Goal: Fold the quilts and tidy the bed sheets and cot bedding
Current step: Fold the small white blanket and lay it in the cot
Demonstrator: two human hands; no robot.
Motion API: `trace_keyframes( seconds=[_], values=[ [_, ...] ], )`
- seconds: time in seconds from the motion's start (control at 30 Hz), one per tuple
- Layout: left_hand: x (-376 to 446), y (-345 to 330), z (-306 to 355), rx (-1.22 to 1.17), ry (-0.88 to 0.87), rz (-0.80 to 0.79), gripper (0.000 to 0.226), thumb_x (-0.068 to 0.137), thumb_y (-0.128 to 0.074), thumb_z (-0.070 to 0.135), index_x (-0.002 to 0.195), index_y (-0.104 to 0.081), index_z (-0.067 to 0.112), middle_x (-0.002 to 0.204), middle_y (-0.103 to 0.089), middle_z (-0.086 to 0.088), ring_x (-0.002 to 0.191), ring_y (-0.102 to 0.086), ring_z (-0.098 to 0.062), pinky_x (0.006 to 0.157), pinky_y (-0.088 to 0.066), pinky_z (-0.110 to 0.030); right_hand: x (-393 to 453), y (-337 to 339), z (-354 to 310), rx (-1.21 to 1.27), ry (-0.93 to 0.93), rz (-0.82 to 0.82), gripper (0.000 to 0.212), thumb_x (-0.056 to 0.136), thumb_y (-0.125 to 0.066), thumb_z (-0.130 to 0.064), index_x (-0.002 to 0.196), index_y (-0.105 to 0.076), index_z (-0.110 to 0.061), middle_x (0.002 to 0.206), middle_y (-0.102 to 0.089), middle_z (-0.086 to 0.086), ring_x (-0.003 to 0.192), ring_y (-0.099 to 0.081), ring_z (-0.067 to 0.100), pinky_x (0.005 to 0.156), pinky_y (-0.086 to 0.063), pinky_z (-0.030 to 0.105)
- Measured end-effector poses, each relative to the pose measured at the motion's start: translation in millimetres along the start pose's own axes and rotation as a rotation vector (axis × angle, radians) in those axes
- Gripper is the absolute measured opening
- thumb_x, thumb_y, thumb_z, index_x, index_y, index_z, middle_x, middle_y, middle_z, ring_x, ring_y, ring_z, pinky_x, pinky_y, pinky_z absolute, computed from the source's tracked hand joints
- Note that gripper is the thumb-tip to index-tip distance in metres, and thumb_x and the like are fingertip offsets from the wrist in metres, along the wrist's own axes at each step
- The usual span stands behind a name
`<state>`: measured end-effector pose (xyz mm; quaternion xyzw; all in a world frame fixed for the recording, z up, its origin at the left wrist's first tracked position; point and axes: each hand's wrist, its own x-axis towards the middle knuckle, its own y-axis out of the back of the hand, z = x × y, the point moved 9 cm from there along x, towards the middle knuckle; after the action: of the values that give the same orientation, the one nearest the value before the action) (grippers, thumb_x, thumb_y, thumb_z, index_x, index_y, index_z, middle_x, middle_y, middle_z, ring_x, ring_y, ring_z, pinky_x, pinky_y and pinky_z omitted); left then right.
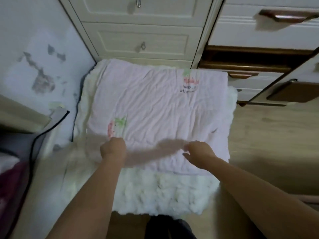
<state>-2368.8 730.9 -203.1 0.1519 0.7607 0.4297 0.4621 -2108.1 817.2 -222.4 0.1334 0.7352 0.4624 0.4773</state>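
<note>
Holding the pink quilt (155,107) by its near edge, I pinch it with my left hand (113,149) and right hand (198,152), fingers curled tight, so it lies flat on the white fluffy blanket (164,195) for folding.

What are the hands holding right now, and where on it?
Both the left hand and right hand appear to pinch the near edge of the pale pink strawberry-print quilt, though motion blur hides the fingers.

pink quilt (155,107), blurred print "hello" above partly legible "straw…"
</note>
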Motion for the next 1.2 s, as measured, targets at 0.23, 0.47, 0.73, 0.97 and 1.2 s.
trace_keyframes(
  seconds=[0.23, 0.47, 0.73, 0.97, 1.2],
  values=[
    [69.6, -0.9, 95.6, -0.233, -0.285, 0.383, 0.076, 0.095, -0.026, 0.058, 0.152, 0.013, 0.026, 0.159, 0.022, -0.002, 0.145, 0.022, -0.028, 0.112, 0.012, -0.057, 88.4, 0.2, 12.0, 0.027, -0.146, 0.424, 0.071, 0.097, -0.021, -0.055, 0.151, 0.016, -0.028, 0.158, 0.021, 0.006, 0.147, 0.016, 0.027, 0.116, 0.009, 0.047],
    [82.6, -46.1, 90.5, -0.208, -0.342, -0.142, 0.078, 0.094, -0.049, 0.043, 0.154, -0.004, 0.019, 0.161, 0.006, -0.008, 0.147, -0.004, -0.031, 0.116, -0.016, -0.049, 103.2, -39.4, 19.0, 0.008, -0.220, -0.027, 0.068, 0.098, -0.035, -0.044, 0.153, -0.002, -0.021, 0.161, 0.002, 0.010, 0.148, -0.004, 0.028, 0.115, -0.014, 0.045],
    [-47.2, 27.0, -29.4, -0.126, -0.206, -0.164, 0.044, 0.100, -0.039, 0.038, 0.136, -0.047, 0.015, 0.141, -0.047, -0.009, 0.124, -0.050, -0.027, 0.103, -0.041, -0.039, 52.2, 73.0, -103.5, -0.103, 0.153, -0.158, 0.033, 0.098, -0.043, -0.029, 0.117, -0.055, -0.005, 0.125, -0.056, 0.012, 0.115, -0.054, 0.029, 0.095, -0.046, 0.036],
    [-204.8, 24.4, -152.0, -0.406, 0.201, -0.096, 0.041, 0.101, -0.040, 0.032, 0.137, -0.047, 0.013, 0.137, -0.049, -0.007, 0.121, -0.050, -0.025, 0.101, -0.042, -0.038, -43.2, 117.9, -272.6, -0.306, 0.681, -0.070, 0.033, 0.099, -0.044, -0.025, 0.120, -0.059, -0.004, 0.127, -0.057, 0.013, 0.118, -0.053, 0.027, 0.095, -0.041, 0.030],
    [-396.7, -61.5, -208.2, -0.774, 0.582, -0.010, 0.045, 0.101, -0.037, 0.035, 0.139, -0.045, 0.012, 0.143, -0.045, -0.008, 0.130, -0.043, -0.024, 0.108, -0.035, -0.037, -221.7, 49.9, -421.2, -0.575, 1.138, -0.139, 0.028, 0.100, -0.041, -0.019, 0.115, -0.060, -0.005, 0.119, -0.061, 0.012, 0.108, -0.058, 0.025, 0.091, -0.046, 0.031]
  ],
)
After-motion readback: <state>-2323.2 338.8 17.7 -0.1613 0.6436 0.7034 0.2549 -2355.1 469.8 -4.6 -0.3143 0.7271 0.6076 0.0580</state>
